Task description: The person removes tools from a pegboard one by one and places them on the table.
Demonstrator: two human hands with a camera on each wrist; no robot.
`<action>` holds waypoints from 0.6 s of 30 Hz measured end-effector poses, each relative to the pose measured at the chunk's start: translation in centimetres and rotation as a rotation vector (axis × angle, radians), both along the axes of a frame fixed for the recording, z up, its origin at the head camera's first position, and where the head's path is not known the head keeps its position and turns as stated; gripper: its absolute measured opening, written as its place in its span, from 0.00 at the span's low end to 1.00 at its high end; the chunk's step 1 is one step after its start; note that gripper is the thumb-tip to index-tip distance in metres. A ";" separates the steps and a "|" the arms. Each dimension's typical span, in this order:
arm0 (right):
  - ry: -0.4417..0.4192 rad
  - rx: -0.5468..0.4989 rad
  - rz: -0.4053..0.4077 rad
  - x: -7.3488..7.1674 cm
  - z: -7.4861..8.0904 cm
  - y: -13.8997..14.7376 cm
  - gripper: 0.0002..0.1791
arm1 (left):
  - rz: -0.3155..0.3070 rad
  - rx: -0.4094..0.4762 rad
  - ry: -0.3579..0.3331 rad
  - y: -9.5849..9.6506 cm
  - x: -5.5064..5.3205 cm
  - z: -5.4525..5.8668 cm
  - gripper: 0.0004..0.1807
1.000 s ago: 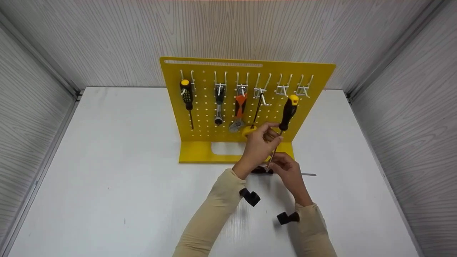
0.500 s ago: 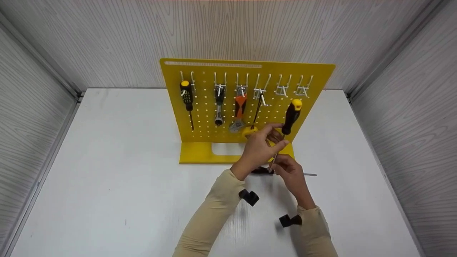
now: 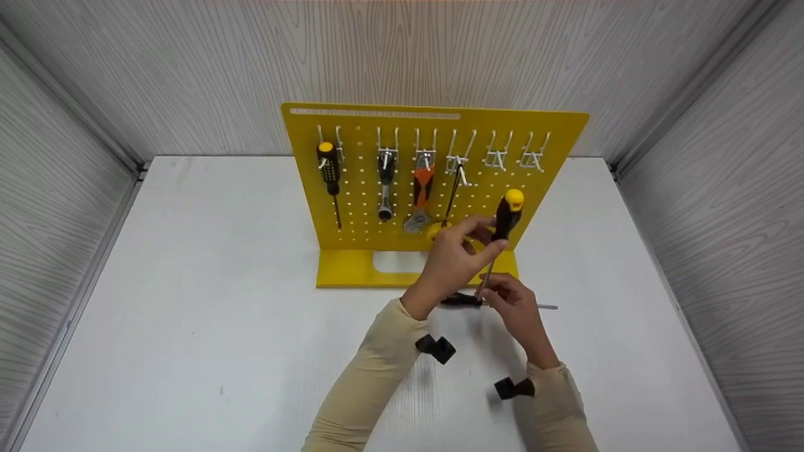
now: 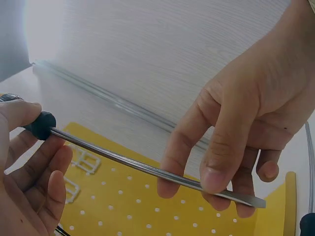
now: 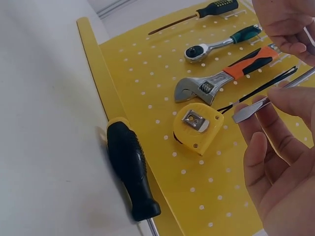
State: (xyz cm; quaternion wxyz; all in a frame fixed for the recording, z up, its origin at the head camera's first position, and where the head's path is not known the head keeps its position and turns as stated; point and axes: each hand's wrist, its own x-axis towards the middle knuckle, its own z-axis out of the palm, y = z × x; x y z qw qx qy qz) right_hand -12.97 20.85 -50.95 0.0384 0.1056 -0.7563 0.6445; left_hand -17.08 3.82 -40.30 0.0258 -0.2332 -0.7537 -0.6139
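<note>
The screwdriver is held tilted, handle uppermost, in front of the right part of the yellow pegboard. The fingers and thumb of the left hand pinch it where handle meets shaft; those of the right hand pinch the shaft near its flat tip. The step in hand looks like adjusting the tool between both hands. Moving it toward the right-end hooks would probably call for a firmer left grip before the right lets go. Another screwdriver lies on the desk.

Soft shadows on white tabletop
</note>
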 end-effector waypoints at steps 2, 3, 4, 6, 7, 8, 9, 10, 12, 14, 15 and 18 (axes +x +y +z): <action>0.001 -0.003 -0.003 0.0 0.1 0.1 0.09 | -0.003 0.007 -0.005 0.0 0.2 0.2 0.16; 0.005 -0.003 -0.005 0.0 0.2 0.1 0.10 | -0.003 0.009 -0.005 -0.1 0.3 0.3 0.16; 0.011 -0.005 -0.004 0.0 0.3 0.2 0.10 | -0.003 0.010 -0.002 -0.1 0.3 0.4 0.16; 0.033 -0.006 -0.006 0.0 0.3 0.4 0.10 | -0.003 0.011 0.008 -0.3 0.4 0.5 0.16; 0.044 -0.017 -0.004 0.0 0.3 0.5 0.10 | -0.004 0.012 0.013 -0.4 0.5 0.6 0.16; 0.053 -0.031 0.000 0.0 0.3 0.7 0.09 | -0.006 0.014 0.017 -0.5 0.6 0.6 0.16; 0.062 -0.041 0.003 0.0 0.2 0.9 0.08 | -0.009 0.016 0.024 -0.7 0.6 0.6 0.16; 0.073 -0.052 0.004 0.1 0.2 1.0 0.08 | -0.012 0.019 0.033 -0.8 0.7 0.5 0.15; 0.074 -0.068 -0.007 0.2 0.1 1.4 0.07 | -0.021 0.023 0.049 -1.1 0.9 0.5 0.14; 0.063 -0.075 -0.025 0.3 0.0 1.8 0.07 | -0.027 0.014 0.072 -1.3 1.0 0.4 0.13; 0.056 -0.076 -0.036 0.4 0.1 1.9 0.08 | -0.030 0.012 0.086 -1.4 1.0 0.4 0.13; 0.020 -0.089 -0.076 0.6 0.2 2.4 0.09 | -0.038 0.005 0.106 -1.9 1.2 0.3 0.13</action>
